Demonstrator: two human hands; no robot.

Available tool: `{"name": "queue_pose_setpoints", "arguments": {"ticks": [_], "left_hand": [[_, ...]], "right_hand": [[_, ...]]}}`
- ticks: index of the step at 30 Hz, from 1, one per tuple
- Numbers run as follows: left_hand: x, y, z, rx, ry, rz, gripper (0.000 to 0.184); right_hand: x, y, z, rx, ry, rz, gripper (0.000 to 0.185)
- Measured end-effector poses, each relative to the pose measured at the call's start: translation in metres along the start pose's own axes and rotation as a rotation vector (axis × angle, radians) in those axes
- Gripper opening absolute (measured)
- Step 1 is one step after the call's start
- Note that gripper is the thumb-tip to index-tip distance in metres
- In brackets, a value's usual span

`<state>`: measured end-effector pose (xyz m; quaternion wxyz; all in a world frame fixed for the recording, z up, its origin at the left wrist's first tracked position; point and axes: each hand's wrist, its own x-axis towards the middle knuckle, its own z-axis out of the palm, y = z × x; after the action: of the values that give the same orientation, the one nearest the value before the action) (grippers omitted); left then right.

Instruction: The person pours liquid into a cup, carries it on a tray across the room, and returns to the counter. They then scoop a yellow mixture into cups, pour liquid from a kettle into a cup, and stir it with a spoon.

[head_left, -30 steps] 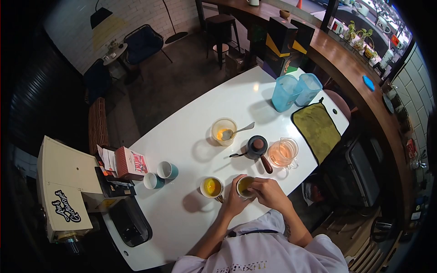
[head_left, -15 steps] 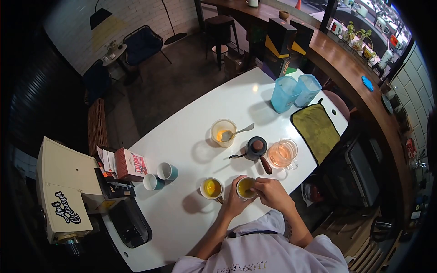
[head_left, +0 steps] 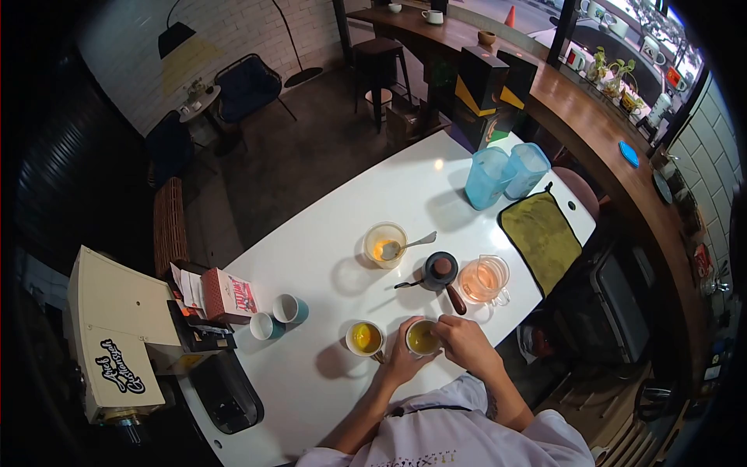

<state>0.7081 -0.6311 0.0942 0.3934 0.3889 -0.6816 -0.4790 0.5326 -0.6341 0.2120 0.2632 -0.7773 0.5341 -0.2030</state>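
Observation:
My left hand (head_left: 399, 362) is wrapped round a cup (head_left: 421, 338) of yellowish liquid, close in front of me. At its right rim are the pinched fingers of my right hand (head_left: 471, 345); whatever they hold is hidden. Just left of my left hand stands a second cup (head_left: 364, 340), with brighter yellow contents and its handle toward me. Beyond the hands are a dark pot (head_left: 440, 269) with a wooden handle and a glass jug (head_left: 483, 280) of pinkish liquid. Farther off, a spoon rests in a clear tub (head_left: 385, 244) with orange remains.
Two blue pitchers (head_left: 490, 179) and an olive cloth (head_left: 541, 241) lie toward the table's far right. On the left are two teal cups (head_left: 290, 309), a patterned box (head_left: 230, 296), a black scale-like device (head_left: 227, 389) and a cream machine (head_left: 113, 327). A wooden counter (head_left: 603, 144) curves along the right.
The camera view has tilted slightly, so the table and hands sit lower in the picture. My left hand keeps its hold on the cup, and my right fingers remain at its rim.

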Motion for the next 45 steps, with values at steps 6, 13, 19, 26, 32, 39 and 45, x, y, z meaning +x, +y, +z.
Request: {"name": "queue_pose_setpoints", "arguments": {"ticks": [6, 13, 19, 26, 32, 39, 45], "left_hand": [[0.0, -0.002, -0.001, -0.034, -0.01, -0.022, 0.089], [0.0, -0.003, -0.002, -0.046, -0.018, -0.034, 0.089], [0.001, 0.001, -0.001, -0.017, -0.001, -0.014, 0.089], [-0.001, -0.002, 0.0, -0.039, -0.002, -0.017, 0.091], [0.0, 0.0, -0.001, -0.013, 0.003, 0.005, 0.089], [0.001, 0.004, -0.001, -0.003, 0.011, -0.019, 0.089], [-0.001, -0.004, 0.0, -0.051, 0.003, -0.026, 0.089]], "right_hand": [[0.002, 0.007, 0.004, 0.051, -0.142, -0.049, 0.023], [0.006, 0.004, 0.008, 0.11, -0.069, -0.068, 0.021], [0.007, 0.001, 0.0, 0.002, 0.032, -0.005, 0.028], [-0.002, 0.011, 0.011, 0.073, -0.086, -0.041, 0.024], [0.004, 0.007, 0.015, 0.112, -0.006, -0.052, 0.023], [0.003, 0.002, 0.002, -0.009, 0.057, 0.013, 0.024], [-0.002, 0.005, 0.004, 0.048, -0.075, -0.02, 0.021]]}}
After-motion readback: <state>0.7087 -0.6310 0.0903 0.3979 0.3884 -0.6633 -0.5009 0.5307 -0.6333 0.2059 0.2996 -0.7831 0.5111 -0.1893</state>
